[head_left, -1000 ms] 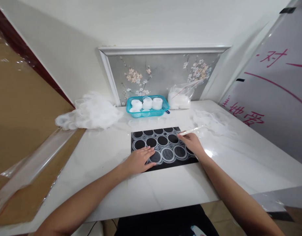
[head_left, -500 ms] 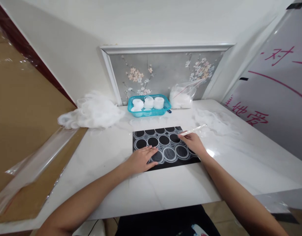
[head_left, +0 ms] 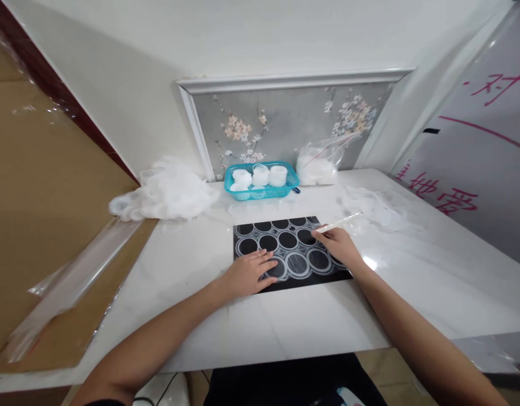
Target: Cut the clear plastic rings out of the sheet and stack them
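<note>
white table (head_left: 285,321); left hand (head_left: 249,273) flat, open on black mat (head_left: 304,282); right hand (head_left: 340,248) grip tight around white stick (head_left: 342,221)

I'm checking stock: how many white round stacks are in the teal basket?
3, side by side in the teal basket at the back of the table: the left stack, the middle stack and the right stack. More may lie hidden beneath them.

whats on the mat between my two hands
Clear rings on the black mat, between left hand and right hand with its stick, in the head view.
</note>
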Available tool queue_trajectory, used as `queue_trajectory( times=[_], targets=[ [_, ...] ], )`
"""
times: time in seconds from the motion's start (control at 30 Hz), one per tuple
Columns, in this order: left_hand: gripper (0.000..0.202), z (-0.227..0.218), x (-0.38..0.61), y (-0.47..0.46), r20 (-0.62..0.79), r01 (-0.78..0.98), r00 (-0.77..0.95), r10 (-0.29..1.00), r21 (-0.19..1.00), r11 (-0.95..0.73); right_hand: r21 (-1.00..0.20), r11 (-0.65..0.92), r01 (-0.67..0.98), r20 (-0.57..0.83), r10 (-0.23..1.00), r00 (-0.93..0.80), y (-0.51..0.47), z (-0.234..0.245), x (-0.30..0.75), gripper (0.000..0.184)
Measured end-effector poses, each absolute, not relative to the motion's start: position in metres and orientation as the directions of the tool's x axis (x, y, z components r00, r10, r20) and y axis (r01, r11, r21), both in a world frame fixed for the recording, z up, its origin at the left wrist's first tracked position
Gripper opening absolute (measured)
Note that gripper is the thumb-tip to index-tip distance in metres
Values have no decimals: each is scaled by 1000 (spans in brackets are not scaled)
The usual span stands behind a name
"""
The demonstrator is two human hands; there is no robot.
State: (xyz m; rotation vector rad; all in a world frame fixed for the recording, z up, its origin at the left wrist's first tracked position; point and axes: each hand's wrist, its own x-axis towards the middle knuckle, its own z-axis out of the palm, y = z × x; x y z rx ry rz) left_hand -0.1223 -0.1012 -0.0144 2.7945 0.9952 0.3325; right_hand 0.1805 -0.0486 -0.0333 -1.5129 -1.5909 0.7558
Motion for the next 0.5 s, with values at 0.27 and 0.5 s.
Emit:
queue_trajectory(
  times=[0.27, 0.5],
  targets=[
    [46, -16, -122, -101, 154, 603, 751, 642, 234, -762, -826, 122, 551, 146, 989, 1, -48, -36, 182, 42],
    [47, -17, -121, -101, 135, 619, 744, 655, 230, -751, -829, 97, 551, 130, 991, 22, -48, -36, 182, 39]
  ],
)
